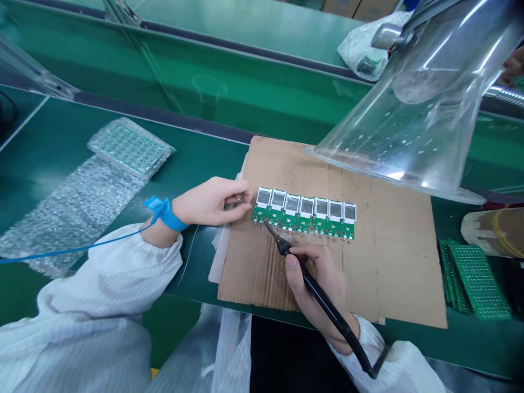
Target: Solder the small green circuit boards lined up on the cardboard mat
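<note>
A green circuit board panel [305, 222] with a row of several small display screens lies on a cardboard sheet [401, 262]. My right hand [321, 284] is closed around a black soldering iron [323, 299], its tip at the panel's lower left part. Pinched between the fingertips of my left hand [216, 201] is a thin wire, apparently solder [242, 202], reaching toward the panel's left end. A blue wrist strap [167, 214] with a cord is around my left wrist. Whether tip and wire touch the board cannot be made out.
A clear fume extraction hood [413, 120] hangs over the right back. Green boards [477, 281] are stacked at right beside a tape-wrapped roll [493, 232]. Bubble wrap [77, 202] and a wrapped board stack [129, 146] lie left. A bagged bundle [368, 46] sits at the back.
</note>
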The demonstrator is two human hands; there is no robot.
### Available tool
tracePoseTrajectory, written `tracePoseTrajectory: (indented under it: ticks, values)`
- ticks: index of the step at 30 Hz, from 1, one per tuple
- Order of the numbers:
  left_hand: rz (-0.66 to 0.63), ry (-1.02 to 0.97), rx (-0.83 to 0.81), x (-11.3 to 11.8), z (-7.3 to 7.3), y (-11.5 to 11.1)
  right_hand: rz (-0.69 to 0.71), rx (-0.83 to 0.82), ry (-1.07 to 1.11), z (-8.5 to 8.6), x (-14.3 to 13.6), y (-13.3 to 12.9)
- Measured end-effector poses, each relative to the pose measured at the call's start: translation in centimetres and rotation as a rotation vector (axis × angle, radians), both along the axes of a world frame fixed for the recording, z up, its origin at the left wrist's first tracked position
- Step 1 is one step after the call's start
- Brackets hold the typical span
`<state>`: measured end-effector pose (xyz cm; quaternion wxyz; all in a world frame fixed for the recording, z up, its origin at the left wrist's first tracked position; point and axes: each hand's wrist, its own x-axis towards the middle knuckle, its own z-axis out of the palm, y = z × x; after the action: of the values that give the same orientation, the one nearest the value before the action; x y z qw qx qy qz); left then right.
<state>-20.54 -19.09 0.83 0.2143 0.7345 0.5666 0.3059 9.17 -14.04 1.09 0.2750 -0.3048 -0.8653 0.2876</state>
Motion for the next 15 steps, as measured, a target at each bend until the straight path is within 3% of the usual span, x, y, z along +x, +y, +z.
tracePoseTrajectory:
  ticks: [15]
  values:
    - [-0.021, -0.023, -0.075, 0.31, 0.18, 0.03, 0.048, 0.057, 0.042, -0.55, -0.14, -0.16]
